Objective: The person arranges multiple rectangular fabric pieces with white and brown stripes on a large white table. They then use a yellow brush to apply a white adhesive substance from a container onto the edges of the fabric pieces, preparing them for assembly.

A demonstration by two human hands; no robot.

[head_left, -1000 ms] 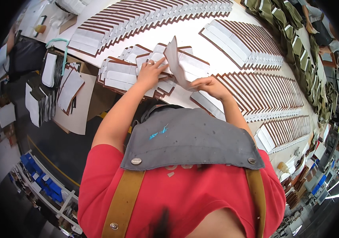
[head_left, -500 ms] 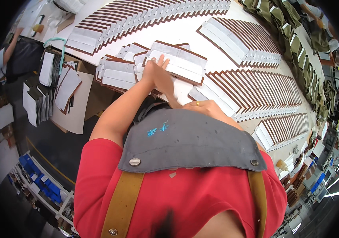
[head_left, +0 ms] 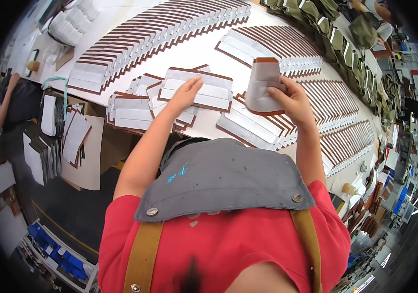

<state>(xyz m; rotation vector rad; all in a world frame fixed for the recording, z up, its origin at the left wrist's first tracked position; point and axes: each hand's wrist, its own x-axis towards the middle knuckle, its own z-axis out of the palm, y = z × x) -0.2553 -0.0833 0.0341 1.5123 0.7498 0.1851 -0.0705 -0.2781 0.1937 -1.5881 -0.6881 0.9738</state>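
Note:
A grey-white panel with brown edges is pinched in my right hand, thumb on its pale face. It is raised, bent and turned narrow side up, above the front end of an overlapping row of like panels. My left hand is at the left part of another such panel, fingers stretched out over it. Whether the fingertips press on it I cannot tell. That panel lies on top of a loose pile of similar pieces at the table's near edge.
Overlapping rows of brown-edged panels spread over the white table. Olive-green pieces line its far right. Below the left edge are stacked grey and white pieces and a cardboard sheet. Another person's arm shows at far left.
My right hand has come up from near my apron and now holds a bent panel. My left hand stays at the top panel of the pile. The whole view has shifted somewhat.

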